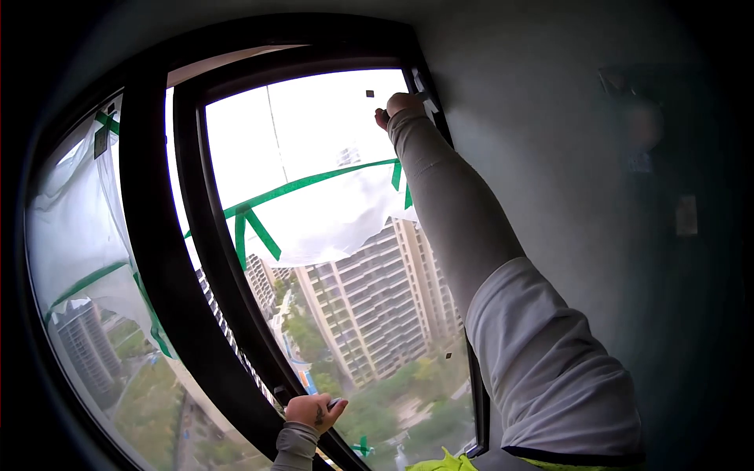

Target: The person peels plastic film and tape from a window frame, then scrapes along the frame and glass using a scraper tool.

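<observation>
My left hand [312, 411] is closed at the lower left edge of the dark-framed window sash [206, 184]. Its fingers wrap a window handle, whose grey end [336, 403] shows by the thumb. High up, my right hand [402, 108] is closed near the sash's right edge, the arm stretched across the glass. What its fingers hold is mostly hidden; a pale metal piece [426, 100] shows just beside it on the frame. The sash stands ajar, with a bright gap along its left side. White plastic film [330, 224] hangs on the pane under green tape [306, 182].
A thick dark mullion [149, 204] divides this sash from a left pane covered in film [75, 212]. A grey wall [542, 133] rises on the right, with a pale plate [686, 216] on it. Tall buildings [369, 290] and trees lie far below outside.
</observation>
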`<action>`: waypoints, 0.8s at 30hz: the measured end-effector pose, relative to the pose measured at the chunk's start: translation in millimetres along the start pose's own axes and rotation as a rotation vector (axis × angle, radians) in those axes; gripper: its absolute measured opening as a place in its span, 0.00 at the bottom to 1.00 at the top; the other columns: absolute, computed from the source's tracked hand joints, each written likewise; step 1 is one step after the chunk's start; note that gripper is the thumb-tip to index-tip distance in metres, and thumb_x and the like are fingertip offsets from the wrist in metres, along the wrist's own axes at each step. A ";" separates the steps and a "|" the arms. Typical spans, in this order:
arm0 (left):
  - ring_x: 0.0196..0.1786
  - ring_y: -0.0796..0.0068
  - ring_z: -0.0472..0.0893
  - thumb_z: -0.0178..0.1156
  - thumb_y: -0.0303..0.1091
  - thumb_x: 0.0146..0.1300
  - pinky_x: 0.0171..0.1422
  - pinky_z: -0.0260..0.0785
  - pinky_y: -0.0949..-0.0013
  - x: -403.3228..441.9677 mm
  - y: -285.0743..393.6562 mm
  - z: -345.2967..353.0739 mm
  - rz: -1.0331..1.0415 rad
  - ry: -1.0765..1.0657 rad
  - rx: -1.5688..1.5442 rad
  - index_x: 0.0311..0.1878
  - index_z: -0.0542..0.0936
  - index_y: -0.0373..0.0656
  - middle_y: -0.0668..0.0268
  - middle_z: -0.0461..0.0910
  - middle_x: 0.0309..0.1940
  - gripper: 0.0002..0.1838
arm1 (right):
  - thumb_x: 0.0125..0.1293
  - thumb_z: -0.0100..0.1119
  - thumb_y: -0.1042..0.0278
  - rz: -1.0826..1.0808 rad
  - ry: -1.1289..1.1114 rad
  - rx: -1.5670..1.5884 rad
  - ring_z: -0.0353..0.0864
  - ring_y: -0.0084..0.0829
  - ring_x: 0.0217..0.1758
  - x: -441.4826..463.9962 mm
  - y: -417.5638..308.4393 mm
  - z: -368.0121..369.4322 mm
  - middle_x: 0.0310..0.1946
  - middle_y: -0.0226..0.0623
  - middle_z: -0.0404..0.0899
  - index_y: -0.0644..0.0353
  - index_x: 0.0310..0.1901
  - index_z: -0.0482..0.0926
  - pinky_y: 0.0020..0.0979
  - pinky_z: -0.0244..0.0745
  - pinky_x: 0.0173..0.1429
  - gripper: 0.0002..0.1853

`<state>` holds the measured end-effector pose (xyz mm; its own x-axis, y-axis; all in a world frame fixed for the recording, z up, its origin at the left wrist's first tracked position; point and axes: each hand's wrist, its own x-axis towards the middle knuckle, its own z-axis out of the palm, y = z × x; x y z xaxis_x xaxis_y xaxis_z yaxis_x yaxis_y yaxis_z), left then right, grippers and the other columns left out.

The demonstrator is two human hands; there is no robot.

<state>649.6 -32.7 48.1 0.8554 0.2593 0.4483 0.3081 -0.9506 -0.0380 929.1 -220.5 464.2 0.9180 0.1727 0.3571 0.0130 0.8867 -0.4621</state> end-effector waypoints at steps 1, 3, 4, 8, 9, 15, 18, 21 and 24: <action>0.19 0.57 0.75 0.50 0.63 0.54 0.24 0.65 0.59 -0.1 0.0 -0.3 0.000 0.000 0.001 0.21 0.79 0.45 0.59 0.73 0.13 0.28 | 0.64 0.39 0.72 -0.045 0.002 -0.034 0.76 0.31 0.19 -3.5 3.2 -0.4 0.28 0.46 0.72 0.67 0.42 0.64 0.25 0.75 0.16 0.09; 0.19 0.57 0.75 0.51 0.62 0.54 0.24 0.65 0.59 -0.7 -0.2 -1.5 0.009 -0.007 0.000 0.21 0.80 0.46 0.59 0.73 0.13 0.27 | 0.65 0.39 0.70 -0.010 -0.015 -0.036 0.75 0.31 0.21 -10.6 2.3 -0.3 0.27 0.45 0.73 0.66 0.45 0.63 0.25 0.74 0.18 0.10; 0.19 0.57 0.75 0.51 0.62 0.54 0.24 0.65 0.59 -0.4 -1.0 -0.4 0.011 -0.004 0.004 0.21 0.80 0.46 0.59 0.73 0.13 0.27 | 0.67 0.40 0.68 0.024 -0.036 -0.039 0.74 0.30 0.22 -13.0 1.0 0.1 0.27 0.45 0.73 0.65 0.48 0.63 0.24 0.73 0.20 0.12; 0.19 0.57 0.75 0.52 0.62 0.53 0.23 0.64 0.59 -0.7 -1.7 0.4 -0.009 -0.004 -0.003 0.21 0.79 0.46 0.59 0.73 0.12 0.26 | 0.66 0.40 0.70 0.047 -0.037 -0.032 0.75 0.30 0.23 -18.8 0.4 -1.7 0.29 0.45 0.74 0.65 0.51 0.63 0.24 0.74 0.23 0.13; 0.19 0.57 0.75 0.52 0.62 0.53 0.23 0.64 0.59 -0.6 0.4 -0.7 -0.011 -0.018 -0.003 0.20 0.79 0.46 0.59 0.72 0.12 0.26 | 0.66 0.41 0.71 0.055 -0.020 -0.002 0.76 0.30 0.24 -19.1 1.2 0.3 0.31 0.47 0.74 0.66 0.52 0.63 0.24 0.75 0.23 0.14; 0.19 0.57 0.75 0.51 0.61 0.54 0.24 0.65 0.59 -0.7 -2.2 1.6 0.009 0.005 -0.014 0.20 0.79 0.46 0.59 0.72 0.13 0.26 | 0.67 0.42 0.69 0.051 0.022 0.052 0.76 0.29 0.23 -19.7 0.5 1.7 0.30 0.47 0.74 0.65 0.52 0.63 0.24 0.75 0.23 0.14; 0.19 0.57 0.75 0.51 0.61 0.55 0.25 0.65 0.59 -0.4 -1.9 1.8 0.010 0.006 -0.005 0.20 0.79 0.45 0.59 0.73 0.13 0.27 | 0.67 0.42 0.68 0.067 -0.012 0.026 0.75 0.29 0.21 -7.9 0.4 -3.1 0.28 0.46 0.74 0.66 0.51 0.63 0.24 0.75 0.22 0.14; 0.20 0.57 0.75 0.50 0.61 0.55 0.25 0.65 0.59 0.5 0.8 -1.6 0.005 -0.020 0.010 0.20 0.79 0.45 0.58 0.73 0.13 0.27 | 0.67 0.42 0.66 0.065 -0.013 -0.033 0.74 0.28 0.19 2.0 -0.6 -3.2 0.25 0.44 0.74 0.66 0.49 0.64 0.23 0.74 0.20 0.14; 0.20 0.57 0.75 0.49 0.62 0.55 0.25 0.65 0.59 0.3 2.6 -3.1 0.002 -0.029 0.008 0.20 0.79 0.45 0.58 0.73 0.13 0.28 | 0.67 0.42 0.64 0.089 -0.008 -0.030 0.74 0.28 0.18 0.7 -1.7 -5.7 0.25 0.44 0.74 0.66 0.48 0.64 0.23 0.72 0.19 0.14</action>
<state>649.4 -35.6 51.0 0.8679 0.2623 0.4217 0.3093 -0.9499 -0.0457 932.0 -224.4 460.6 0.9127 0.2537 0.3203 -0.0563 0.8545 -0.5164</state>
